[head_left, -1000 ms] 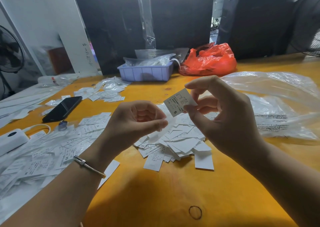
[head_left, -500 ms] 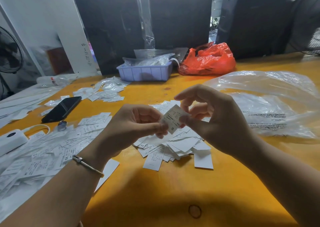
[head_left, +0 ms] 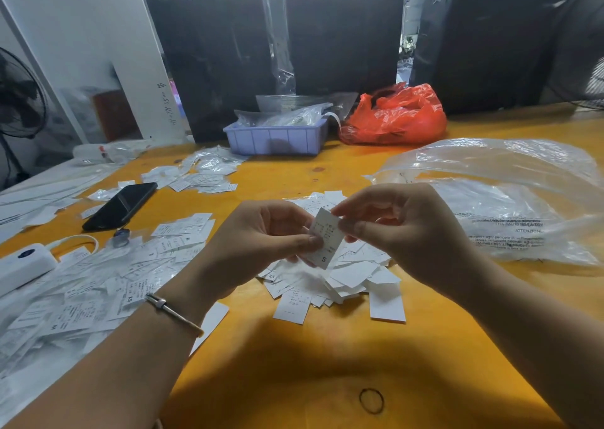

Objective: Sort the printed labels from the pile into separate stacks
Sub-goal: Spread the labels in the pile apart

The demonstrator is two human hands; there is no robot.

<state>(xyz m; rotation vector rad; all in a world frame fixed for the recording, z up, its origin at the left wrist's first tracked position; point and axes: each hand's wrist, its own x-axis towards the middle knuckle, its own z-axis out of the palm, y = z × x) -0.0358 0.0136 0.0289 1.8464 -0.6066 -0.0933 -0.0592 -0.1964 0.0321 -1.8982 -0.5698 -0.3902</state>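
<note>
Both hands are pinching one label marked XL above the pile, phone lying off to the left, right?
Not quite: the label held by the left hand and right hand above the pile is marked S, not XL, as the head view shows. The phone does lie off to the left.

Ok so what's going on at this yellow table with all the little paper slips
A person is sorting small white printed labels. Both hands hold one label marked S above the loose central pile of white labels: the left hand pinches its left edge, the right hand pinches its upper right edge. A spread of already handled labels lies on the yellow wooden table to the left, beside a black phone.
</note>
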